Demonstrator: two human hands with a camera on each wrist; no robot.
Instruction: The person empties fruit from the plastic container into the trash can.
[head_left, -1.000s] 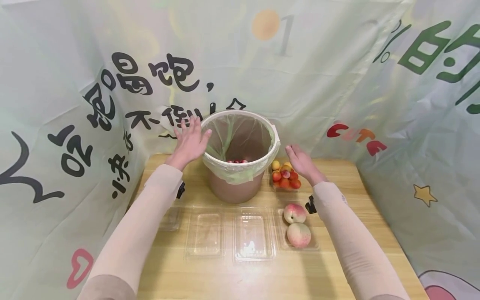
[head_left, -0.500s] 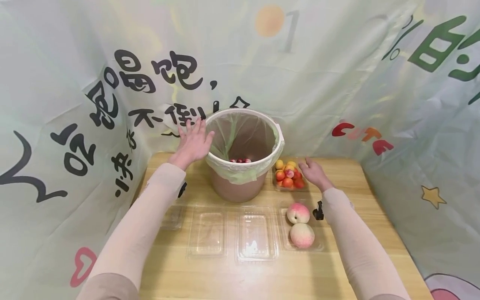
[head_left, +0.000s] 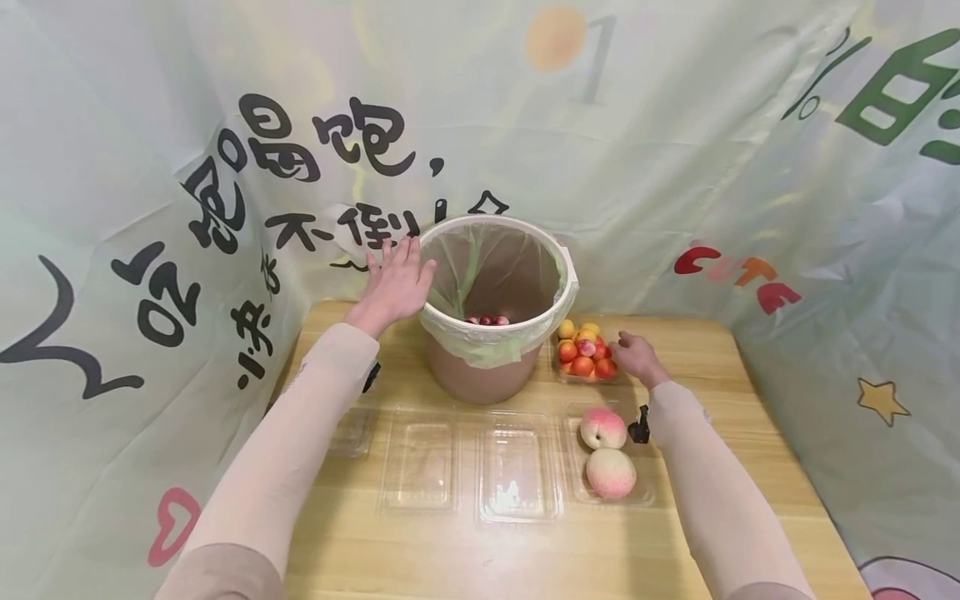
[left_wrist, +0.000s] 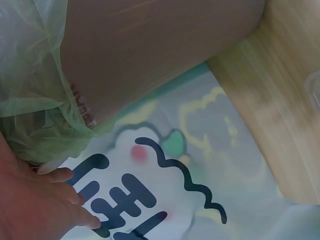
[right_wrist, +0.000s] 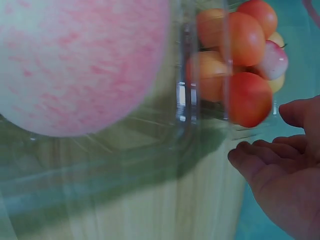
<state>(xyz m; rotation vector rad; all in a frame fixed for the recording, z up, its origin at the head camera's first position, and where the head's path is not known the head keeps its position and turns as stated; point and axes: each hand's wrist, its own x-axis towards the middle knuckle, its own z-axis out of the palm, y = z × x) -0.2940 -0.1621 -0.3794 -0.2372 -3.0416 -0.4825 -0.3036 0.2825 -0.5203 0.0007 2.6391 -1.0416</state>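
Observation:
A brown bin [head_left: 480, 379] with a white rim and a pale green plastic liner [head_left: 480, 348] stands at the back middle. My left hand [head_left: 393, 285] lies against its left rim, fingers straight and spread; the left wrist view shows it right at the liner [left_wrist: 30, 70]. Small dark red fruits [head_left: 487, 320] show inside the bin. Right of the bin is a clear box of orange-red and yellow tomato-like fruits [head_left: 582, 365], one pinkish among them. My right hand [head_left: 639, 358] is just right of that box, fingers slightly bent, nothing in them, as the right wrist view [right_wrist: 290, 172] confirms.
Two peaches [head_left: 611, 473] sit in a clear plastic tray in front of the tomato-like fruits. Flat clear trays [head_left: 519, 467] lie in a row left of them, one partly behind the left forearm. Printed cloth walls [head_left: 645, 167] enclose the wooden table [head_left: 450, 550].
My right hand has moved from above the fruit box, down and right, to the box's right side. The left hand stays at the bin's rim. The camera view has shifted slightly.

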